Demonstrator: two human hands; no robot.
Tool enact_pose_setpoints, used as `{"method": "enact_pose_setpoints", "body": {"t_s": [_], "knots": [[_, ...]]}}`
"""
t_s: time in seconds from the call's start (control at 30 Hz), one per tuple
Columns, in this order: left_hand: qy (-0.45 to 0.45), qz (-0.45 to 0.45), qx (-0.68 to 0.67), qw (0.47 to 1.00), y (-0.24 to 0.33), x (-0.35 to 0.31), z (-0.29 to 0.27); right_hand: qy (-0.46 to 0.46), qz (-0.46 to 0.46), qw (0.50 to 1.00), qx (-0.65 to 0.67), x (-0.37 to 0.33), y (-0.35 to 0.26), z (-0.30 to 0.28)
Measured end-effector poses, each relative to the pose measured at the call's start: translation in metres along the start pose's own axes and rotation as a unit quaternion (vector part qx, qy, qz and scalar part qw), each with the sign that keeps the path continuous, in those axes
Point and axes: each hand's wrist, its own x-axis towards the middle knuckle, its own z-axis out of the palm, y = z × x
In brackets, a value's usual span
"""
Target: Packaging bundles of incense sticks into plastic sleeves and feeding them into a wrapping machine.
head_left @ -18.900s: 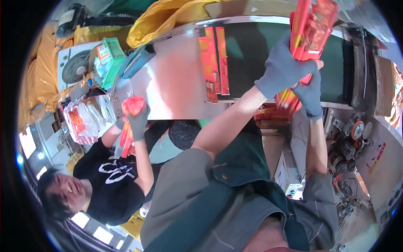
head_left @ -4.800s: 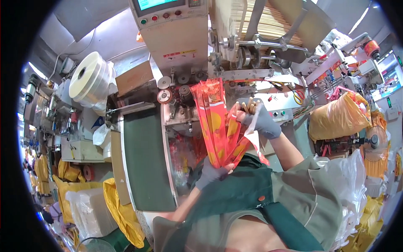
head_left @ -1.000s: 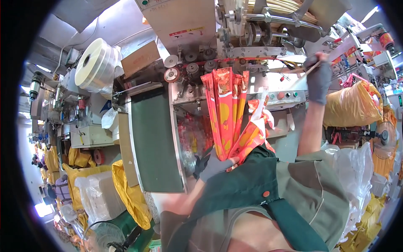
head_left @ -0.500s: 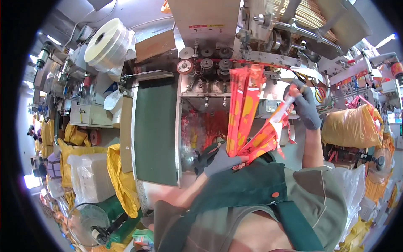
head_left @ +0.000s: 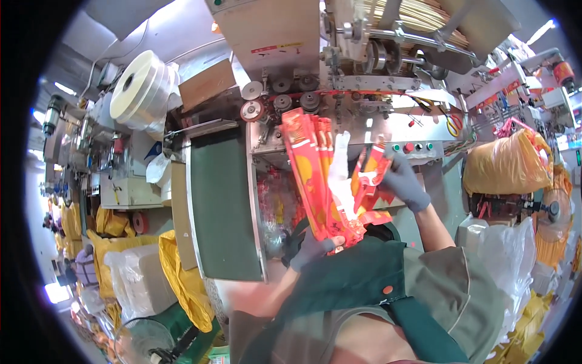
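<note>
My left hand [head_left: 312,250], in a grey glove with bare fingertips, grips the lower end of a bundle of long, narrow red packets [head_left: 306,176] with orange patterns. The bundle leans up and to the left in front of my chest. To the right of it, my right hand [head_left: 405,185], gloved the same way, is closed on a crumpled red-and-white printed wrapper strip [head_left: 370,177]. Loose folds of this strip hang between both hands and meet the packets near my left thumb. What the packets contain is hidden.
Ahead stands a packing machine with rollers [head_left: 282,103], a hopper of thin wooden sticks [head_left: 418,21] and push buttons [head_left: 409,147]. A green conveyor belt [head_left: 224,206] runs at left. Scissors [head_left: 453,125] lie on the machine's ledge; a stuffed yellow sack [head_left: 506,162] sits at right.
My right hand has come down and left with the wrapper strip, which is now more bunched up. The packet bundle has tipped leftward in my left hand. The whole view has turned slightly.
</note>
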Motion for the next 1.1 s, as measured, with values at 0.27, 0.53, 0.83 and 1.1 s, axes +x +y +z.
{"method": "enact_pose_setpoints", "body": {"t_s": [0.27, 0.53, 0.83, 1.1], "knots": [[0.042, -0.096, -0.038, 0.994, -0.005, -0.013, -0.004, -0.003, 0.018, 0.994, 0.108, 0.007, -0.006, 0.005], [0.031, -0.053, 0.015, 0.998, -0.015, -0.014, -0.012, -0.054, 0.085, 0.979, 0.179, 0.019, 0.013, 0.010], [-0.009, -0.055, 0.031, 0.998, -0.033, -0.006, -0.031, -0.073, -0.023, 0.981, 0.180, 0.025, 0.009, 0.017], [-0.018, -0.100, 0.018, 0.995, -0.014, -0.003, -0.024, -0.046, 0.028, 0.982, 0.180, 0.017, -0.018, 0.021]]}}
